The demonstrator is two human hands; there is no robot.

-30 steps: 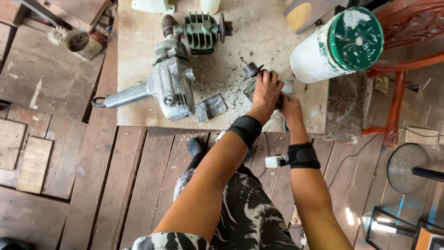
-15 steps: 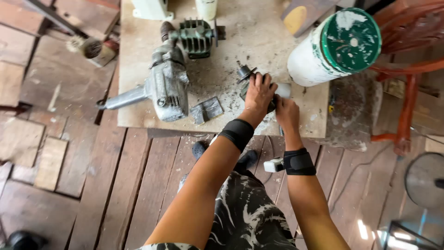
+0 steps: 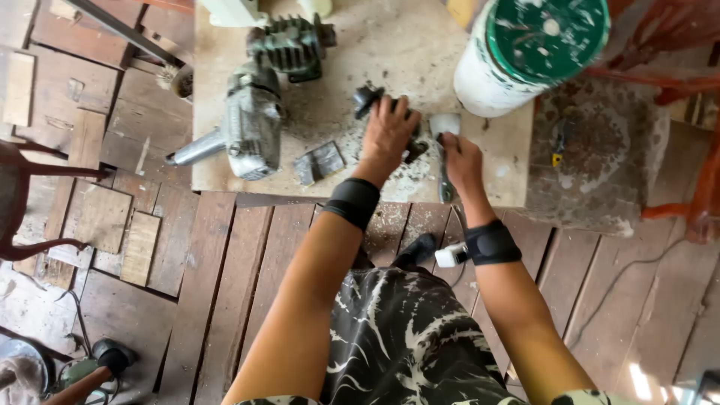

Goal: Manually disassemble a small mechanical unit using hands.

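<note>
My left hand [image 3: 388,133] lies over a dark greasy metal part [image 3: 369,97] on the dusty board [image 3: 420,45], fingers curled round it. Just to its right, my right hand [image 3: 460,160] grips a slim tool with a white head [image 3: 445,124], its shaft pointing toward the board's near edge. Both wrists wear black bands. Most of the dark part is hidden beneath my left hand.
A grey power-tool body with a handle [image 3: 244,127] and a finned green motor [image 3: 292,45] lie at the left of the board. Small flat metal pieces [image 3: 319,163] sit near them. A white bucket with a green lid [image 3: 525,49] stands at the right. Wooden plank floor lies below.
The view has shifted closer over the board. Both hands stay together at the dark part, with the left hand now pressed further over it.
</note>
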